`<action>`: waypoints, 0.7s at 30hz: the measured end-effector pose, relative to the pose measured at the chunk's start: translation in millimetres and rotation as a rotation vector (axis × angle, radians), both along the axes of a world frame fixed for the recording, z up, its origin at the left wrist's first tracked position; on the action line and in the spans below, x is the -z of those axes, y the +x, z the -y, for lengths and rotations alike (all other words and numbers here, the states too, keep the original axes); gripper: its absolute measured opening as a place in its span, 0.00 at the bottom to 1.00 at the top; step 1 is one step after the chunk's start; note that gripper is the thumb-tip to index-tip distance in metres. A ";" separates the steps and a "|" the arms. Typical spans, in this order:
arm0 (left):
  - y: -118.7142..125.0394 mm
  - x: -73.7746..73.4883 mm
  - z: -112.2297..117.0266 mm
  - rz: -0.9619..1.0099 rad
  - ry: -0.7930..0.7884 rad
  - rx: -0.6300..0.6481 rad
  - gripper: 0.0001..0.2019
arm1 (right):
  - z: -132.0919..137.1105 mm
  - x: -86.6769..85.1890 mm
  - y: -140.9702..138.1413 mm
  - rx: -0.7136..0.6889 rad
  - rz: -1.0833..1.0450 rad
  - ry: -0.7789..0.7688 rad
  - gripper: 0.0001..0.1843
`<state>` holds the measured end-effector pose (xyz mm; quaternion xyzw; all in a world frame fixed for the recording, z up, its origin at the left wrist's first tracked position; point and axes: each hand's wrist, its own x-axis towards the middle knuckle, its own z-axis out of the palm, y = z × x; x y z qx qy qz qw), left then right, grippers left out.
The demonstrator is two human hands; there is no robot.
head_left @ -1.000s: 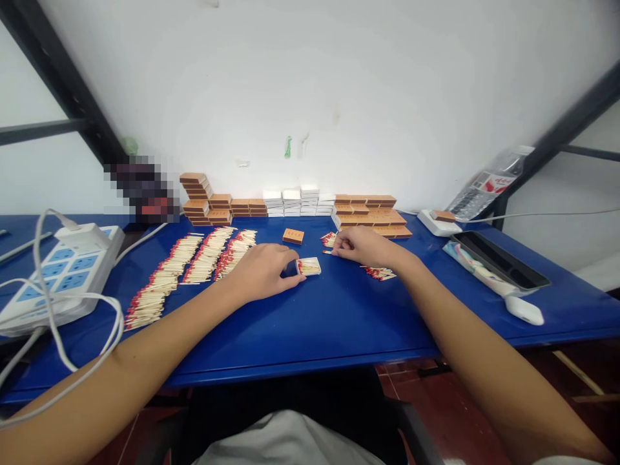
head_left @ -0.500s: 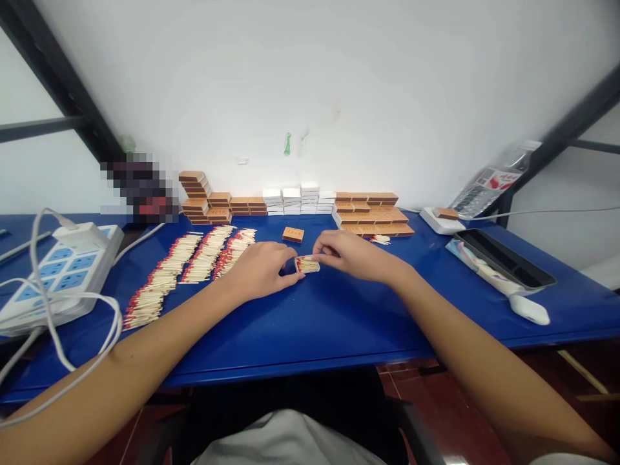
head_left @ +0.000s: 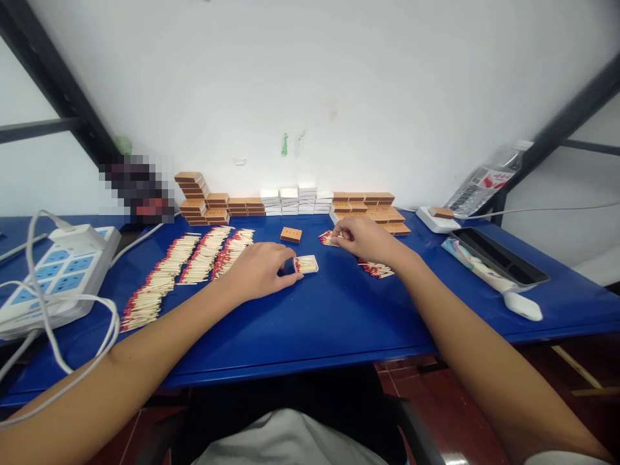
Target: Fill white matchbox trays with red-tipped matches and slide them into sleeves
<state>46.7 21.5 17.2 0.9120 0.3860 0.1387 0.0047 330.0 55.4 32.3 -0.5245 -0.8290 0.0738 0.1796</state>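
A white matchbox tray (head_left: 306,264) partly filled with red-tipped matches lies on the blue table, its left end between the thumb and fingers of my left hand (head_left: 264,268). To the right, my right hand (head_left: 363,237) is over a loose heap of matches (head_left: 376,268), its thumb and index finger closed at a few matches (head_left: 327,239). Whether a match is pinched between those fingertips is hard to make out. Just behind the tray sits an orange-brown matchbox cover (head_left: 291,234).
Three long rows of matches (head_left: 165,274) lie on the left. Stacked brown matchboxes (head_left: 194,206) and white trays (head_left: 289,201) line the wall. A power strip (head_left: 62,271) with cables stands at left; a phone (head_left: 501,255), earbud case (head_left: 523,305) and plastic bottle (head_left: 489,181) at right.
My right hand has moved from the tray to the right and back, onto the loose matches, uncovering the heap. My left hand has stayed at the tray.
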 end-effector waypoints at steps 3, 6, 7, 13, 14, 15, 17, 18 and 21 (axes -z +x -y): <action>0.5 -1.7 0.7 -0.007 -0.011 -0.003 0.14 | -7.9 6.0 7.0 0.011 0.078 -0.054 0.08; 0.5 -2.3 1.2 -0.016 -0.008 -0.005 0.14 | -9.4 8.6 5.9 -0.008 0.096 -0.095 0.06; 0.4 -2.2 1.3 -0.018 -0.005 -0.004 0.14 | -9.0 8.7 4.9 -0.013 0.092 -0.104 0.06; -0.3 -1.3 1.3 -0.024 -0.005 -0.008 0.15 | -6.6 7.4 3.9 -0.051 0.095 -0.138 0.08; -0.3 -1.3 1.3 -0.025 -0.007 -0.009 0.15 | -6.3 7.2 4.3 -0.049 0.095 -0.140 0.09; -0.3 -1.4 1.2 -0.026 -0.010 -0.009 0.15 | -6.0 6.9 4.6 -0.043 0.092 -0.143 0.09; -0.2 -1.5 1.2 -0.027 -0.016 -0.010 0.15 | -5.0 5.9 4.8 -0.034 0.083 -0.161 0.09; 0.0 -1.5 1.2 -0.027 -0.017 -0.011 0.15 | -4.3 5.2 4.7 -0.034 0.078 -0.170 0.08; 0.4 -1.4 1.1 -0.024 -0.018 -0.008 0.15 | -2.4 2.9 4.0 -0.033 0.070 -0.184 0.08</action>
